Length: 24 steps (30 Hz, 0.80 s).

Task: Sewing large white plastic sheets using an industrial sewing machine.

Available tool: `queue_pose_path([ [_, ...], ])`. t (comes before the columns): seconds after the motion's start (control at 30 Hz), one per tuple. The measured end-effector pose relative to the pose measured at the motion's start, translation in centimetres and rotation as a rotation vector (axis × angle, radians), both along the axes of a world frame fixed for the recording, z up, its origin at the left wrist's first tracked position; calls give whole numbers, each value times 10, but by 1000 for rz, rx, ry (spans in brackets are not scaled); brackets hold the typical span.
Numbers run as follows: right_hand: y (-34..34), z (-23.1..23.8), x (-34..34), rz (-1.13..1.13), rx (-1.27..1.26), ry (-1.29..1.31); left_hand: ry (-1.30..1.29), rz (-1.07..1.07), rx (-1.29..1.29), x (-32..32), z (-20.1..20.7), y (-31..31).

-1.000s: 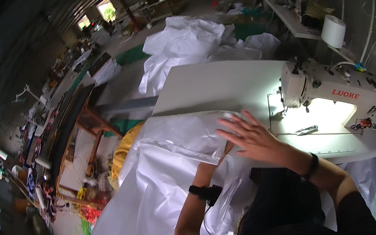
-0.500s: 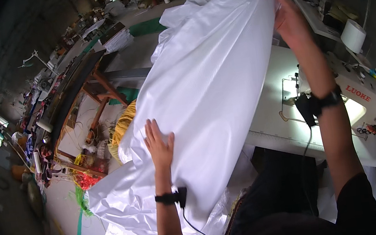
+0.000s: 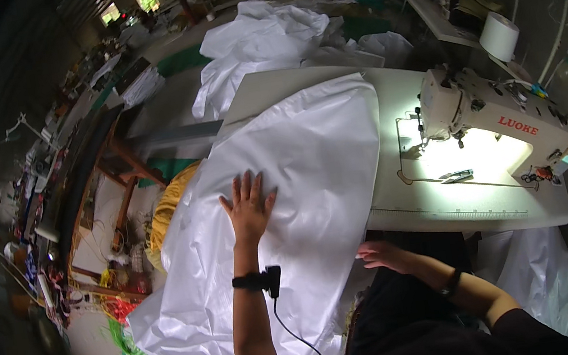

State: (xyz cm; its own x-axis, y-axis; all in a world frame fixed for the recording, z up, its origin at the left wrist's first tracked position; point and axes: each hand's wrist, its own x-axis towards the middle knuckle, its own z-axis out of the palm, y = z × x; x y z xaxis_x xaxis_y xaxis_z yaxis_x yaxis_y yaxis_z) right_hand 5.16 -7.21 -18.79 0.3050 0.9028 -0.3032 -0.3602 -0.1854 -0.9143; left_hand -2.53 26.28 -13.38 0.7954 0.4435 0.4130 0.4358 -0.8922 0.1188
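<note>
Head view: left of the sewing machine (image 3: 501,119), a white sheet (image 3: 303,160) lies partly over the table (image 3: 388,94) and hangs off its edge. Farther left of the machine, the left hand (image 3: 248,213) rests on the sheet, fingers spread, gripping nothing. Near-left of the machine, the right hand (image 3: 387,257) is by the sheet's edge, fingers loosely extended; I cannot tell if it pinches.

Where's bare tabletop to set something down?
Table: far patch between sheet and machine; front strip between small tool and near edge. Crowded: left part, covered by sheet with left hand on it; right end, under machine.
</note>
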Motion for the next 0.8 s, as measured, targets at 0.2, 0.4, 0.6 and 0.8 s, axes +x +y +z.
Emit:
queue_pose_path([
  [0.2, -3, 127, 11, 774, -299, -1067, 49, -175, -207, -63, 10, -46],
  [0.4, 59, 212, 140, -272, 114, -1950, -185, -158, -354, -91, 10, -92],
  [0.6, 139, 173, 239, 220, -565, -1842, -4, -695, -865, -118, -19, -237],
  [0.8, 167, 260, 207, 253, 141, -842, 177, 229, -660, -187, -117, -220],
])
